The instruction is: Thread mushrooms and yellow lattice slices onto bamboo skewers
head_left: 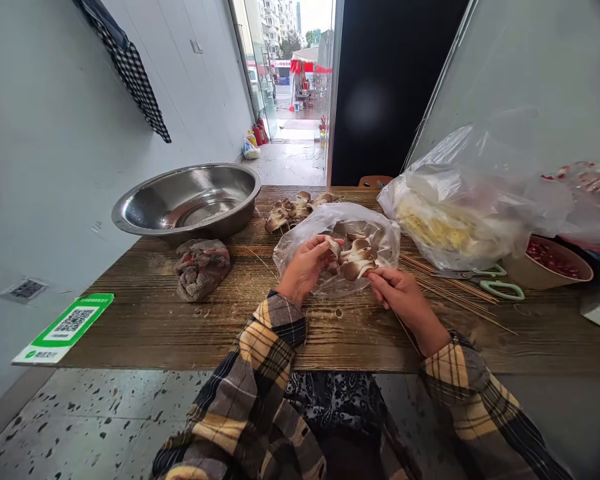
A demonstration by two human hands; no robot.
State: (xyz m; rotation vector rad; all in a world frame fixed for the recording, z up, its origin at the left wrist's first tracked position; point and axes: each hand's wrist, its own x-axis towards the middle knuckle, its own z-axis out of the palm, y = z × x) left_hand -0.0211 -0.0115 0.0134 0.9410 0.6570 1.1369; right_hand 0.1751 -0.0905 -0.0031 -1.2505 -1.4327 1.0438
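Holding brown mushrooms (359,257) over a clear bag (330,217) with more inside.
Pinching a pale piece (333,247) in left hand (306,267); gripping a thin skewer (405,331) in right hand (403,297), close against the brown mushrooms. Hemmed in at left by a steel basin (150,207) and a grey-red lump (203,270), beyond the clear bag by loose mushrooms (283,213), at right by scattered skewers (460,299), scissors (503,291) with 2 green handles, a bulging plastic bag (445,220) and a bowl (520,271) of red bits.

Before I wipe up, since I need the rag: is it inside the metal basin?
No, the gray rag lies crumpled on the table, outside the metal basin.
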